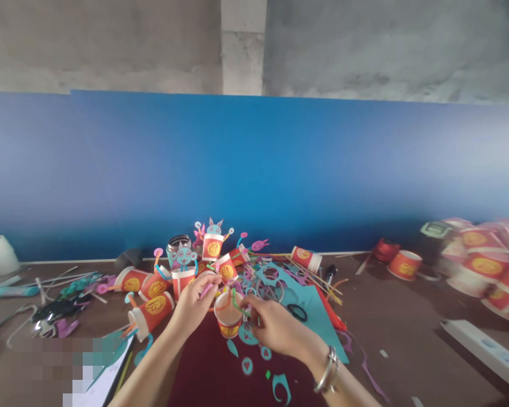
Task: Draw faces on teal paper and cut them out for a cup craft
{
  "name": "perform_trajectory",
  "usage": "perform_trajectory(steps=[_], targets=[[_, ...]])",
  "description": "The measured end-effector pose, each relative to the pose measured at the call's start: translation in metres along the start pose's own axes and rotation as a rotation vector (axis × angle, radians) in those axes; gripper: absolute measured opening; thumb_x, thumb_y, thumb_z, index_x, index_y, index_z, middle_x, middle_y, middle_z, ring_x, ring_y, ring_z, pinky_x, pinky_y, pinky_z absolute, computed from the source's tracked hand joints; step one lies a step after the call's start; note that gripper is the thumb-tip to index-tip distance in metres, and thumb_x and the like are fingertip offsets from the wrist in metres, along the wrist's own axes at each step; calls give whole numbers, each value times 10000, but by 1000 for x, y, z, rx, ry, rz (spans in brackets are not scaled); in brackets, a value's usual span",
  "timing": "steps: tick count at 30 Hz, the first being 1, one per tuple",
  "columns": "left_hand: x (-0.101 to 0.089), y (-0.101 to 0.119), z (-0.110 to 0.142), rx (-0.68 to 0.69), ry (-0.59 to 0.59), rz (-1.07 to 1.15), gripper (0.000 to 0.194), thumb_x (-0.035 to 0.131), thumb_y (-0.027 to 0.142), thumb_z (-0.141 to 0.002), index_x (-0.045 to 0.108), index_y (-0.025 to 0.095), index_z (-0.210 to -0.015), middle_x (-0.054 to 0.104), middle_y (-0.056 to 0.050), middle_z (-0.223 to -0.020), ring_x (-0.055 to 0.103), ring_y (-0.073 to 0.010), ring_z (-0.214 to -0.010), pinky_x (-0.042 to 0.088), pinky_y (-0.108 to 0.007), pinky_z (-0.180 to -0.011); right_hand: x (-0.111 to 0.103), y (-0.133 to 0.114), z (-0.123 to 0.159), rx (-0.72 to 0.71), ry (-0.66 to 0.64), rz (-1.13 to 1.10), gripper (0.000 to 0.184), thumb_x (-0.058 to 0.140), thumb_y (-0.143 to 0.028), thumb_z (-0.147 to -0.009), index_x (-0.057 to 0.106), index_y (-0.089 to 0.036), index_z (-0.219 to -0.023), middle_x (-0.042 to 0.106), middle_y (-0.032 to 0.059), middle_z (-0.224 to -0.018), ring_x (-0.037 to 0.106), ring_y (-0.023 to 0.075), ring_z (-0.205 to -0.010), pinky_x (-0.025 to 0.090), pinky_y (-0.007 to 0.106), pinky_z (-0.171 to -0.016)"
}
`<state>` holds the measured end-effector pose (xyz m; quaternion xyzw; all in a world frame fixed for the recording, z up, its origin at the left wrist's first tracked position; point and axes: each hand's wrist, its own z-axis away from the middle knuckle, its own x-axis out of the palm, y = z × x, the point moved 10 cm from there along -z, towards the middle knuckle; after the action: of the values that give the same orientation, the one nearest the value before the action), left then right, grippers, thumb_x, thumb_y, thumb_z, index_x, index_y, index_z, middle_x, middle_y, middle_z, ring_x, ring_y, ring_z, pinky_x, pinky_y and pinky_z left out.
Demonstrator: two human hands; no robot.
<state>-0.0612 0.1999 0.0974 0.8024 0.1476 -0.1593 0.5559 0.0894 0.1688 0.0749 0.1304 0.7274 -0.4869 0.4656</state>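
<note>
A red and white paper cup [229, 330] stands in front of me, its mouth facing up. Inside it lie an orange straw [224, 308] and a green straw [235, 299], which bends over the right rim. My right hand [275, 323] pinches the outer end of the green straw. At the cup's left rim is my left hand [196, 299], thumb and fingers apart; whether it touches the cup I cannot tell. Below the cup lie a blue paper face [248, 334] and round cut-outs with hearts [247, 366].
Behind my hands are several decorated cups [212, 247], paper scraps and blue sheet [318, 311] with black-handled scissors [297, 312]. Stacked cups [486, 263] and a power strip [486, 353] are at right. Black tools [57, 314] and a phone-like screen [110, 373] are left.
</note>
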Motion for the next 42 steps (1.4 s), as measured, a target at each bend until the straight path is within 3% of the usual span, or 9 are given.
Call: perform_trajectory(steps=[7, 11, 14, 16, 18, 21, 27, 36, 42], targets=[[-3, -10, 13, 26, -47, -431, 255, 469, 176, -761, 577, 187, -992, 682, -76, -928, 621, -228, -901, 473, -355, -787, -22, 2, 1, -16, 92, -182, 363, 473, -77, -754, 516, -230, -1080, 559, -37, -712, 512, 109, -614, 387, 200, -565], [10, -9, 28, 80, -111, -671, 251, 489, 115, -699, 594, 193, -914, 661, -85, -954, 580, -262, -969, 432, -384, -844, -43, 6, 0, -33, 385, -136, 244, 361, -66, -809, 570, -189, -831, 550, 12, -779, 526, 127, -678, 426, 240, -653], [18, -2, 35, 74, -112, -773, 289, 464, 85, -706, 598, 175, -946, 652, -107, -984, 559, -268, -1027, 410, -382, -885, -44, 0, 1, -61, 515, -7, 192, 406, -123, -829, 586, -176, -873, 544, 63, -867, 539, 186, -831, 436, 309, -770], [20, -3, 37, 13, -120, -775, 290, 420, 78, -740, 603, 181, -941, 654, -98, -975, 597, -254, -967, 441, -361, -830, -30, -7, -2, -88, 452, 65, 210, 531, -220, -800, 572, -169, -1000, 536, 88, -933, 513, 235, -934, 428, 358, -827], [23, -6, 38, -40, -129, -698, 282, 395, 82, -763, 609, 187, -915, 663, -86, -958, 631, -236, -892, 467, -330, -758, -19, -10, -4, -77, 382, 102, 384, 641, -335, -734, 546, -174, -1069, 521, 99, -987, 492, 268, -978, 427, 390, -843], [27, -11, 37, -37, -111, -507, 278, 395, 76, -761, 617, 188, -886, 693, -67, -891, 649, -209, -866, 474, -289, -748, -12, -11, -3, -40, 349, 123, 441, 649, -420, -729, 537, -190, -1088, 501, 96, -1017, 492, 275, -990, 427, 404, -849], [23, -19, 37, 22, -52, -394, 307, 407, 58, -722, 640, 206, -858, 714, -39, -864, 663, -193, -845, 482, -261, -745, -4, -13, -4, -49, 287, 108, 298, 563, -395, -815, 545, -188, -1030, 470, 75, -989, 532, 233, -912, 453, 366, -800], [21, -18, 38, -11, -101, -417, 390, 423, 75, -717, 632, 219, -1014, 706, -46, -965, 650, -205, -900, 481, -294, -790, -2, -10, -4, -22, 252, 63, 460, 601, -372, -797, 485, -201, -1208, 467, 96, -1097, 531, 242, -1005, 444, 355, -856], [9, -2, 35, 53, 25, -485, 411, 414, 108, -754, 553, 161, -1137, 634, -127, -1137, 607, -241, -1015, 472, -364, -852, -14, -5, -4, -36, 318, 19, 424, 553, -347, -826, 510, -191, -1218, 514, 128, -1177, 446, 279, -1155, 389, 389, -949]])
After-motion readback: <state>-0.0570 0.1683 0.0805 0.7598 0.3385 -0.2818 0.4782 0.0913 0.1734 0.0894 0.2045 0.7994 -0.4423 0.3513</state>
